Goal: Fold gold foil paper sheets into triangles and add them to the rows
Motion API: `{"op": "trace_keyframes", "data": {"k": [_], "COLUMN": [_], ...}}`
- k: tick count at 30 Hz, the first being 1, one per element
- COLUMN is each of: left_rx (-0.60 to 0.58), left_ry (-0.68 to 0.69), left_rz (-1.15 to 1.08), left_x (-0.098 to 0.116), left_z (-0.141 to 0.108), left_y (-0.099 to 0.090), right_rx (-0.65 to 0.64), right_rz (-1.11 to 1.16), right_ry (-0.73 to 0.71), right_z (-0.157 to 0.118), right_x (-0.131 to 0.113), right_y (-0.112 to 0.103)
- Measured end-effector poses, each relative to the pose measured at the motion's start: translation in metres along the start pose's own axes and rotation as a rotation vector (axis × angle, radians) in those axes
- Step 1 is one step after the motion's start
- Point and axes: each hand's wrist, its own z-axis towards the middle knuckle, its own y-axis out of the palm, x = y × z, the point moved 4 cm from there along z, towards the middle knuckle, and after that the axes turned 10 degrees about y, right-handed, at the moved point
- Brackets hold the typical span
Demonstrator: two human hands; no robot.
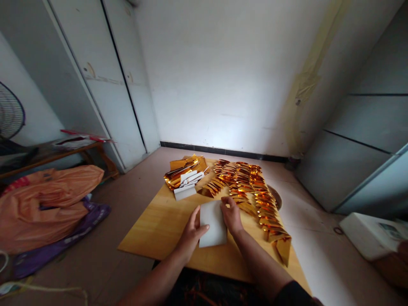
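Note:
Above the wooden table's near part, a white sheet of paper [213,227] is held between my two hands, its plain face toward me. My left hand [194,229] grips the left edge, with the thumb over the front and the fingers partly hidden behind. At the upper right edge, the curled fingers of my right hand [231,213] pinch the paper. Just beyond lie rows of folded gold foil paper pieces [239,178], overlapping one another. A pile of loose gold foil sheets [188,163] with white-backed strips [191,178] sits at the far left of the table.
The wooden table [153,225] stands on a tiled floor. Orange and purple bags [54,204] lie at left, by a low bench [95,146] and a fan [11,110]. Pale cabinets [105,76] stand behind. A white box-like object [366,236] is at right.

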Motion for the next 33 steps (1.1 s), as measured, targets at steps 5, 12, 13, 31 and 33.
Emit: {"op": "trace_keyframes", "data": {"k": [5,12,13,31,33], "left_rx": [-0.051,-0.115,-0.119,-0.259,-0.269], "left_ry": [0.188,0.319,0.312,0.402,0.418], "left_rz": [0.27,1.053,1.147,1.774,1.783], "left_x": [0.007,0.002,0.001,-0.01,-0.012], "left_z": [0.02,0.032,0.03,0.023,0.026], "left_y": [-0.001,-0.004,-0.002,0.005,0.005], "right_rx": [-0.177,-0.087,-0.081,-0.63,-0.677], "right_rz": [0.063,-0.307,-0.362,-0.911,-0.927], "right_ry": [0.063,-0.249,-0.287,-0.592,-0.602], "right_z": [-0.001,-0.003,-0.004,-0.053,-0.062], "right_x": [0.01,0.016,0.017,-0.004,-0.004], "right_y": [0.009,0.009,0.01,-0.019,-0.027]}}
